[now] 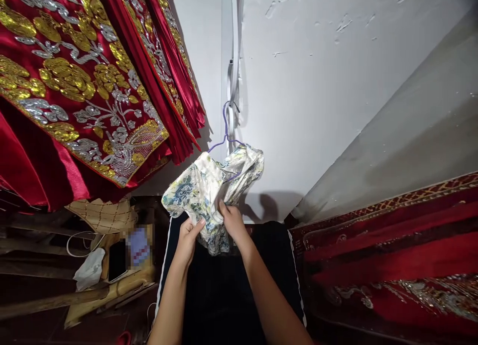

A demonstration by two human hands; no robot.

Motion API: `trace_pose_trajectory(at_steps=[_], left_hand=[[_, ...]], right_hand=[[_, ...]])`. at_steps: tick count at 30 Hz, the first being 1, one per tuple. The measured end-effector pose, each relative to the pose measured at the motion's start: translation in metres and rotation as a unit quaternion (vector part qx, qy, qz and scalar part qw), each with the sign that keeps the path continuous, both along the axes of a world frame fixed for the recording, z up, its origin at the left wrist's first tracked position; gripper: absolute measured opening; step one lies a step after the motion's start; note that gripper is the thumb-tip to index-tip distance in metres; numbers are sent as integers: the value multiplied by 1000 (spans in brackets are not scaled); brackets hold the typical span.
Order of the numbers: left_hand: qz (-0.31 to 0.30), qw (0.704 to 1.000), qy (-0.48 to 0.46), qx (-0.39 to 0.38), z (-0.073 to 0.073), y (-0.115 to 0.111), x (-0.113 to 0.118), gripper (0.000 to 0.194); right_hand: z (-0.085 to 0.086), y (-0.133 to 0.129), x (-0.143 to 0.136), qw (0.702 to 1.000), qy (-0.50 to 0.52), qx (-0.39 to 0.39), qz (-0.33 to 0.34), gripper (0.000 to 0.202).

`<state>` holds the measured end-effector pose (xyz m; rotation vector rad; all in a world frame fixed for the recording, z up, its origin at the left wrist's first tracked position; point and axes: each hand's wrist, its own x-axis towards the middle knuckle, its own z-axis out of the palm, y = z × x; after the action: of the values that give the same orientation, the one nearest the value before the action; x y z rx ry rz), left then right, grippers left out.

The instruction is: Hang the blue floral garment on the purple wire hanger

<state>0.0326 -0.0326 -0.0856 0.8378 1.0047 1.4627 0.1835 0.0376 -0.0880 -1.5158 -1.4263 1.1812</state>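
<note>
A white blouse (203,183) with a blue, green and yellow floral print hangs in front of me on a purple hanger (225,131). The hanger's hook goes up to a white strap or cable on the wall. My left hand (188,235) is closed on the blouse's lower left part, thumb on top. My right hand (232,220) grips the blouse near the middle of its front, thumb up; its other fingers are mostly hidden. Between my hands the lower part of the blouse droops in folds.
Red garments (85,86) with gold and silver sequins hang at upper left. Below them stands a wooden bench (123,290) with a dark phone (117,260) and a crumpled white tissue (90,268). Red embroidered fabric (392,250) lies right. Black cloth (224,300) spreads beneath my arms.
</note>
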Motion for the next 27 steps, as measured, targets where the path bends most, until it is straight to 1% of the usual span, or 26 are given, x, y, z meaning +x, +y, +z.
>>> trace_pose_trajectory(at_steps=[2, 3, 4, 5, 6, 7, 8, 9, 10, 11, 12, 13, 14, 16, 18, 20, 23, 25, 27], left_hand=[[2, 1000, 4, -5, 0, -1, 0, 38], [22, 1000, 6, -8, -2, 0, 1, 38], [59, 998, 11, -9, -4, 1, 1, 39], [112, 993, 21, -5, -8, 2, 3, 40], [180, 983, 39, 5, -13, 3, 4, 42], [252, 965, 69, 18, -19, 4, 6, 46], [316, 941, 115, 32, -26, 4, 8, 49], [361, 915, 174, 47, -33, 3, 10, 51], [383, 890, 239, 60, -40, 1, 13, 51], [379, 872, 300, 72, -46, -1, 17, 46], [351, 864, 351, 83, -51, -3, 21, 41], [305, 867, 384, 93, -54, -5, 27, 35], [251, 876, 398, 103, -57, -5, 33, 32], [154, 899, 394, 117, -56, -2, 46, 32], [98, 912, 378, 123, -52, 9, 58, 32], [68, 919, 368, 126, -46, 22, 66, 23], [32, 925, 358, 126, -39, 37, 72, 10], [20, 927, 352, 127, -38, 41, 73, 10], [12, 930, 346, 127, -39, 38, 75, 15]], right_hand=[[-7, 3, 2, 1000, -14, -10, -2, 52], [-12, 2, 4, 1000, -13, -16, -3, 49], [-17, 1, 7, 1000, -10, -21, -3, 47], [-23, -2, 10, 1000, -8, -27, -4, 45], [-29, -6, 13, 999, -5, -33, -5, 46], [-34, -10, 16, 999, -1, -38, -7, 48], [-39, -14, 18, 999, 3, -40, -9, 51], [-43, -17, 21, 999, 9, -40, -12, 54], [-46, -20, 24, 999, 15, -38, -13, 56], [-48, -22, 27, 999, 21, -36, -13, 58], [-49, -23, 30, 999, 24, -34, -13, 60], [-50, -23, 32, 999, 30, -31, -12, 61], [-49, -23, 33, 999, 45, -26, -12, 61], [-47, -23, 32, 996, 93, -9, -11, 58], [-43, -23, 29, 990, 140, 7, -7, 54], [-40, -25, 26, 987, 158, 15, -8, 50], [-35, -26, 27, 987, 160, 15, -13, 44], [-33, -26, 32, 987, 158, 11, -16, 40], [-31, -26, 36, 988, 154, 5, -17, 36]])
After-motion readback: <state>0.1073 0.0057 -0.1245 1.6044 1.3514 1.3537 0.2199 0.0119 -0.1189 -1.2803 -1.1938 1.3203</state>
